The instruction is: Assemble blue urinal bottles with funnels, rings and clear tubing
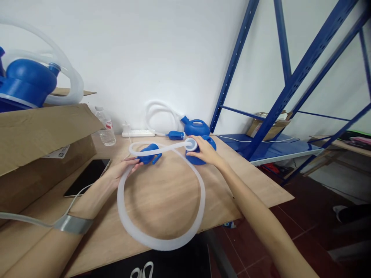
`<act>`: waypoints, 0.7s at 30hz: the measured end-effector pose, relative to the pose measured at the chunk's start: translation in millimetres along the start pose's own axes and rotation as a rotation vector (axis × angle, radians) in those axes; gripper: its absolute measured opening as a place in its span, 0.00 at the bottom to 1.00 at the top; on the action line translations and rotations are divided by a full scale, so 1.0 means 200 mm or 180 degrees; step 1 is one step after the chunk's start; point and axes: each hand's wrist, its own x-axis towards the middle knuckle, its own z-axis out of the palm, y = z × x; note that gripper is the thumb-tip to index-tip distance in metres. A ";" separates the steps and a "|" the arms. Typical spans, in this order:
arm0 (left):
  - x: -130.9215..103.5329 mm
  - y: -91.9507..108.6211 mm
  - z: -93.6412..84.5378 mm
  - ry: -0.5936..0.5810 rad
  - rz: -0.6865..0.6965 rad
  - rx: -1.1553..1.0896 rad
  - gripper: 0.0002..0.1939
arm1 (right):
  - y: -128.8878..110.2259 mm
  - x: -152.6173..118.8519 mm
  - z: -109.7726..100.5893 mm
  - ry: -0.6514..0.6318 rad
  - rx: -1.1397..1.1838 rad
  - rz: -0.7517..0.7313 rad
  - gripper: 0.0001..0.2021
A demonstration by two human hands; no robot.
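Observation:
A blue plastic bottle with a handle is under my right hand, whose fingers wrap round its neck at a whitish round cap. From that cap a long translucent white hose loops toward me and hangs over the front edge of the table. At the left, my left hand grips a blue funnel-shaped piece by its narrow end, next to the hose. A small blue tab sticks out from that piece. My fingers partly hide both joints.
Another blue bottle with a coiled hose and blue end piece stands by the wall. A power strip, water bottle and dark tablet are left. An open cardboard box holds more blue bottles. Blue shelving rises right.

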 end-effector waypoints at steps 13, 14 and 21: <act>-0.11 -0.03 0.13 -0.0466 -0.0040 0.0171 0.18 | -0.39 0.11 0.03 -0.0282 0.0020 0.0052 0.31; -0.12 -0.03 0.13 -0.0530 0.0039 0.0195 0.19 | -0.41 0.14 0.00 -0.0420 0.0017 0.0022 0.29; -0.11 -0.03 0.07 -0.0914 0.0549 0.0282 0.28 | -0.48 0.33 -0.07 -0.1070 -0.0029 -0.0678 0.28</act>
